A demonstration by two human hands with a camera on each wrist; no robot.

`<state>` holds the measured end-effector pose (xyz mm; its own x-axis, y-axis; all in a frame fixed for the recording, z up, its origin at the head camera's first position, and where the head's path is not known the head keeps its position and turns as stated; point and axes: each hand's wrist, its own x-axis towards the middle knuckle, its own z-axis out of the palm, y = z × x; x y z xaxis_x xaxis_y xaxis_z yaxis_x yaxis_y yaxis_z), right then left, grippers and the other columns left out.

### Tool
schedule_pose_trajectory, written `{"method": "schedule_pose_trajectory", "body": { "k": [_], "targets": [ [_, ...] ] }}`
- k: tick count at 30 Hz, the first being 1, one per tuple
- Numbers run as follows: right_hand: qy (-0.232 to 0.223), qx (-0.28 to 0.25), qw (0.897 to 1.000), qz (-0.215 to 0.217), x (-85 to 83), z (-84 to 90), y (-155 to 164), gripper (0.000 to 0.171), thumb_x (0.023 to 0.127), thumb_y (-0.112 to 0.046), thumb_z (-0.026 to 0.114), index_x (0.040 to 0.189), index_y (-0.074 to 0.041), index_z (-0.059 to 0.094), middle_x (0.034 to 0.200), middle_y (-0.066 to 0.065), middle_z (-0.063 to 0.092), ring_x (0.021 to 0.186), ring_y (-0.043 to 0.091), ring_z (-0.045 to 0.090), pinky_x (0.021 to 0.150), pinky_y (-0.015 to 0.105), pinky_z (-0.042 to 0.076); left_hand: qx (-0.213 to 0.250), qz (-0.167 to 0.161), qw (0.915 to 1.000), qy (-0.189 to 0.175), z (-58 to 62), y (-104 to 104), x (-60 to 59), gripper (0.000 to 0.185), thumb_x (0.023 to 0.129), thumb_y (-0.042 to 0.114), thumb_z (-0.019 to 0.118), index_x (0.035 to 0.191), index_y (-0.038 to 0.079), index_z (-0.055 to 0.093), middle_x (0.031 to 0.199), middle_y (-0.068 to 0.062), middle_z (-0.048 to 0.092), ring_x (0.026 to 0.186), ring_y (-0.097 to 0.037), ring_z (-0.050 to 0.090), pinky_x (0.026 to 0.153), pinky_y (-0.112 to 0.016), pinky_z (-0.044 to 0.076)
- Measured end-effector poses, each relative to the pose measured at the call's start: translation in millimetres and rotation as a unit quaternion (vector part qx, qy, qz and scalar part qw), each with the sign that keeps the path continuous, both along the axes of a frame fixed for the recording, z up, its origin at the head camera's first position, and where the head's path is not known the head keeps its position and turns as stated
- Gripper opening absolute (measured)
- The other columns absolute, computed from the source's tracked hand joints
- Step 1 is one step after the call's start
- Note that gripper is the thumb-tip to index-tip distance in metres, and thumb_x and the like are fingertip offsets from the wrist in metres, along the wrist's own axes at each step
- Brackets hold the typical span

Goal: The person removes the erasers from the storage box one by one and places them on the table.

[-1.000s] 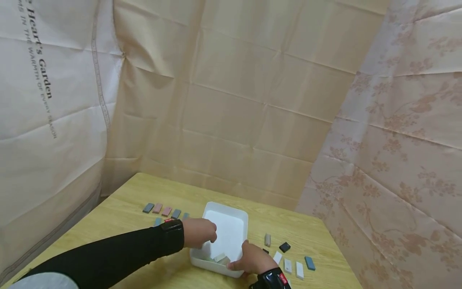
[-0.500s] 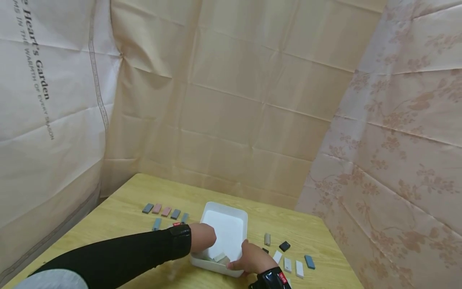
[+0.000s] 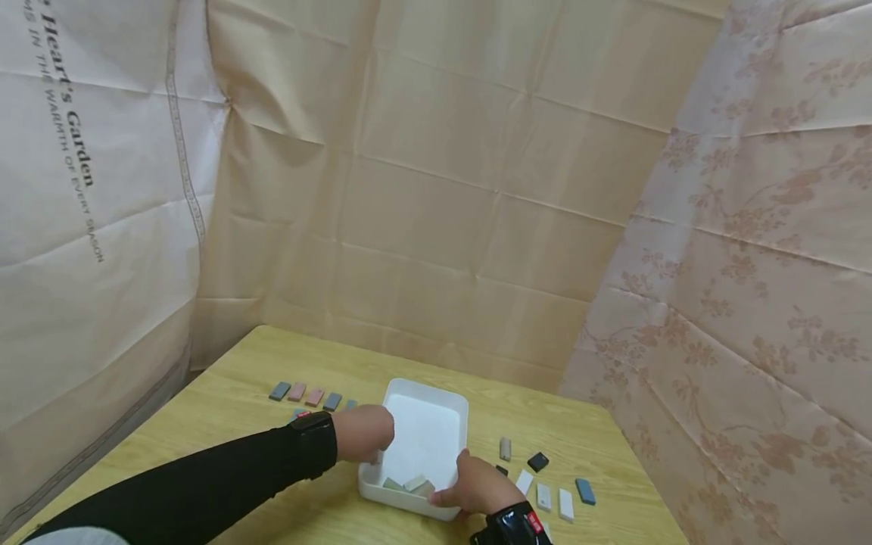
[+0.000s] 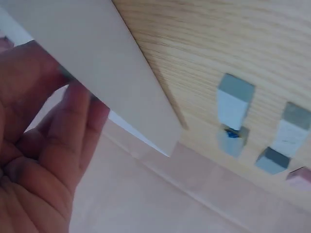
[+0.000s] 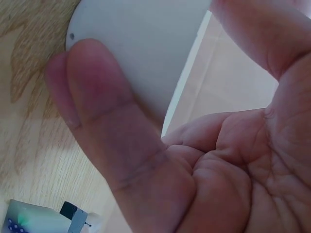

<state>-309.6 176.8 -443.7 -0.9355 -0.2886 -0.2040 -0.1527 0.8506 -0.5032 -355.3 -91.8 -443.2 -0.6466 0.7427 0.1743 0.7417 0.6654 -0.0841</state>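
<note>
A white tray (image 3: 455,412) sits in the middle of the wooden table (image 3: 225,424), with a few small grey blocks (image 3: 409,483) in its near end. My right hand (image 3: 470,488) grips the tray's near right corner. In the right wrist view, one finger (image 5: 102,121) lies on the outside of the tray wall (image 5: 141,43). My left hand (image 3: 364,433) is at the tray's left rim. In the left wrist view, the tray wall (image 4: 121,82) hides that hand's (image 4: 48,160) fingertips.
A row of grey, pink and blue blocks (image 3: 304,395) lies left of the tray, also seen as blocks (image 4: 234,102) from the left wrist. White, blue and black blocks (image 3: 545,484) lie to its right. Cloth curtains close in the table's far and right sides.
My left hand has drawn back from inside the tray to its left rim. The right hand and the tray have stayed put.
</note>
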Motion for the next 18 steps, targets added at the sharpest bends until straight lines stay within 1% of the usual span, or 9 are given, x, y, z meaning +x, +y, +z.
{"method": "schedule_pose_trajectory", "body": {
  "k": [2, 3, 6, 8, 11, 13, 15, 16, 18],
  "targets": [
    [-0.004, 0.002, 1.000, -0.004, -0.3, 0.3, 0.3, 0.070, 0.087, -0.034, 0.090, 0.127, 0.011, 0.054, 0.099, 0.015, 0.068, 0.077, 0.025, 0.068, 0.079, 0.045, 0.055, 0.020, 0.004, 0.9997, -0.015, 0.7, -2.3, -1.4, 0.031, 0.081, 0.014, 0.090, 0.062, 0.015, 0.065, 0.059, 0.013, 0.044, 0.057, -0.004, 0.034, 0.056, -0.020, 0.033],
    [-0.005, 0.001, 1.000, -0.005, -0.6, 0.1, 0.5, 0.070, 0.087, -0.033, 0.090, 0.128, 0.011, 0.054, 0.099, 0.015, 0.068, 0.078, 0.025, 0.068, 0.079, 0.045, 0.055, 0.027, 0.004, 0.9995, -0.018, 1.1, -3.7, -1.8, 0.030, 0.081, 0.014, 0.090, 0.063, 0.015, 0.067, 0.060, 0.014, 0.045, 0.057, -0.003, 0.035, 0.056, -0.020, 0.034],
    [-0.004, -0.003, 1.000, -0.006, -0.6, -0.2, 0.5, 0.071, 0.087, -0.032, 0.090, 0.128, 0.012, 0.053, 0.100, 0.015, 0.068, 0.079, 0.026, 0.068, 0.079, 0.045, 0.056, 0.072, 0.000, 0.9971, -0.024, 1.9, -13.8, -5.0, 0.029, 0.078, 0.014, 0.092, 0.063, 0.016, 0.067, 0.063, 0.015, 0.044, 0.059, -0.001, 0.034, 0.058, -0.020, 0.034],
    [0.000, -0.002, 1.000, -0.005, -0.5, -0.7, 0.5, 0.072, 0.086, -0.031, 0.090, 0.129, 0.013, 0.053, 0.101, 0.016, 0.068, 0.081, 0.026, 0.068, 0.079, 0.046, 0.057, 0.096, -0.006, 0.9950, -0.026, 3.9, -21.6, -5.7, 0.033, 0.076, 0.006, 0.088, 0.060, 0.013, 0.060, 0.064, 0.014, 0.037, 0.060, -0.003, 0.029, 0.058, -0.021, 0.029],
    [0.005, 0.002, 1.000, -0.004, -0.5, -1.5, 0.4, 0.074, 0.086, -0.032, 0.090, 0.130, 0.014, 0.052, 0.103, 0.017, 0.068, 0.082, 0.026, 0.068, 0.081, 0.047, 0.057, 0.124, -0.003, 0.9920, -0.024, 6.2, -36.1, -6.3, 0.037, 0.072, 0.000, 0.081, 0.059, 0.014, 0.050, 0.067, 0.014, 0.031, 0.062, -0.003, 0.025, 0.059, -0.021, 0.026],
    [0.008, 0.008, 1.000, -0.003, -0.4, -1.7, 0.1, 0.076, 0.086, -0.032, 0.090, 0.131, 0.015, 0.052, 0.103, 0.018, 0.068, 0.081, 0.025, 0.068, 0.083, 0.047, 0.056, 0.136, 0.013, 0.9902, -0.031, 9.7, -46.9, -5.5, 0.040, 0.071, -0.003, 0.078, 0.058, 0.015, 0.045, 0.068, 0.013, 0.030, 0.063, -0.003, 0.024, 0.060, -0.022, 0.024],
    [0.006, 0.010, 1.000, -0.004, -0.2, -1.8, 0.0, 0.077, 0.086, -0.034, 0.090, 0.131, 0.015, 0.051, 0.103, 0.018, 0.069, 0.080, 0.025, 0.068, 0.083, 0.048, 0.056, 0.145, 0.038, 0.9876, -0.047, 12.1, -58.8, -5.5, 0.047, 0.073, -0.003, 0.079, 0.059, 0.019, 0.041, 0.067, 0.014, 0.029, 0.061, -0.003, 0.024, 0.059, -0.022, 0.024],
    [0.007, 0.012, 1.000, -0.004, 0.0, -1.7, -0.1, 0.078, 0.086, -0.034, 0.090, 0.132, 0.016, 0.051, 0.103, 0.018, 0.069, 0.079, 0.025, 0.068, 0.083, 0.048, 0.056, 0.146, 0.049, 0.9867, -0.051, 13.1, -65.0, -5.9, 0.048, 0.074, -0.002, 0.081, 0.059, 0.021, 0.041, 0.067, 0.014, 0.030, 0.061, -0.003, 0.025, 0.060, -0.022, 0.026],
    [0.008, 0.016, 1.000, -0.006, 0.3, -1.3, 0.0, 0.080, 0.086, -0.035, 0.090, 0.133, 0.016, 0.051, 0.103, 0.019, 0.069, 0.079, 0.025, 0.068, 0.084, 0.049, 0.056, 0.146, 0.072, 0.9843, -0.068, 15.7, -77.4, -6.9, 0.055, 0.074, -0.002, 0.081, 0.058, 0.023, 0.035, 0.065, 0.014, 0.024, 0.059, -0.005, 0.021, 0.059, -0.024, 0.023]
  ]
}}
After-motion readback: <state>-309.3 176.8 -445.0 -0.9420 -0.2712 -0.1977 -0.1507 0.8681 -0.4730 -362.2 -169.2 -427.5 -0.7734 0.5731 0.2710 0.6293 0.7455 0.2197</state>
